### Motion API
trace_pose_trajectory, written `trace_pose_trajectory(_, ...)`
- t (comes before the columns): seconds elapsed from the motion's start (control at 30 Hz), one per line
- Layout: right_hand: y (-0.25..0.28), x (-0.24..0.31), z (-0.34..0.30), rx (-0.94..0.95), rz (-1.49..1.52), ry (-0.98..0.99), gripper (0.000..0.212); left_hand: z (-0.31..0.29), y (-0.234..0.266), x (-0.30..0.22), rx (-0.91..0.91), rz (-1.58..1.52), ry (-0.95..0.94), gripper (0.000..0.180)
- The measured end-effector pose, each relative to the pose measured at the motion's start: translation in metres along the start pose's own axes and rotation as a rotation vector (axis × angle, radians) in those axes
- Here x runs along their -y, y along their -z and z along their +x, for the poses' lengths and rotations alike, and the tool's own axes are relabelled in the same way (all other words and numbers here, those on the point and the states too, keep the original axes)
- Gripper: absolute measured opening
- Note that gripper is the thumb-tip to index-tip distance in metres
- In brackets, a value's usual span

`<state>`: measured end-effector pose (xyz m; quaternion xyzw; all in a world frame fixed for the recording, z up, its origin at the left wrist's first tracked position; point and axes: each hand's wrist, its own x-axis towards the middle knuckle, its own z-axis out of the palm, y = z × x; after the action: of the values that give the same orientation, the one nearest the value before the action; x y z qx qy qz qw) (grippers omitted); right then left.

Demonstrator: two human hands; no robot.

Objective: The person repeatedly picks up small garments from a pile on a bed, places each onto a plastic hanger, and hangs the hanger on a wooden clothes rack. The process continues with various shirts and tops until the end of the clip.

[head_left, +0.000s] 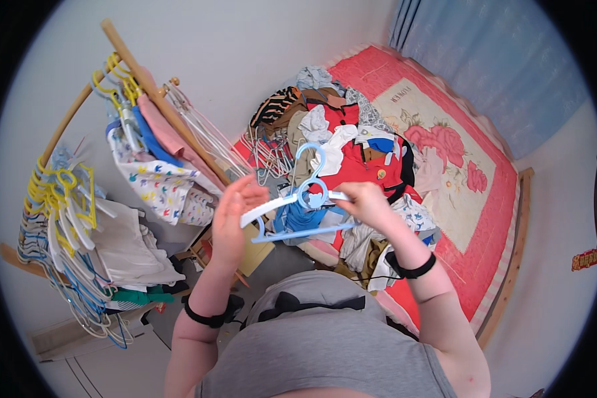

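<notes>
A blue-and-white plastic clothes hanger (303, 234) is held up in front of my body, its hook pointing away from me. My right hand (367, 204) pinches its right shoulder between thumb and fingers. Beside the white left shoulder, my left hand (232, 215) is raised with its fingers stretched out; it is not gripping the hanger, and I cannot tell whether it touches it. Behind the hanger lies a heap of clothes (371, 169) on the bed, with red, white, blue and striped pieces.
To the left stands a wooden clothes rack (159, 89) with hung garments (159, 179) and many yellow, white and blue hangers (66, 199). Several wire hangers (272, 156) lie at the heap's left edge. A red flowered bedspread (497, 192) covers the bed, with a blue curtain (484, 60) beyond.
</notes>
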<state>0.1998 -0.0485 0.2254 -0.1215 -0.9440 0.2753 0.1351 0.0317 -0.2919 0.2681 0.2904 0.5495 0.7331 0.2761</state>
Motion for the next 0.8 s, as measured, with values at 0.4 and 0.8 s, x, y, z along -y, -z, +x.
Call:
trace_pose_trajectory(0.4, -0.121, -0.184, -0.032, -0.029, 0.181, -0.536, 0.031, 0.029, -0.008, 0.087, 0.068, 0.201, 0.297, 0.044)
trace_pose_trajectory(0.8, -0.227, -0.384, -0.027, -0.441, 0.954, -1.37, 0.036, 0.05, -0.036, 0.142, 0.093, 0.274, 0.546, 0.04)
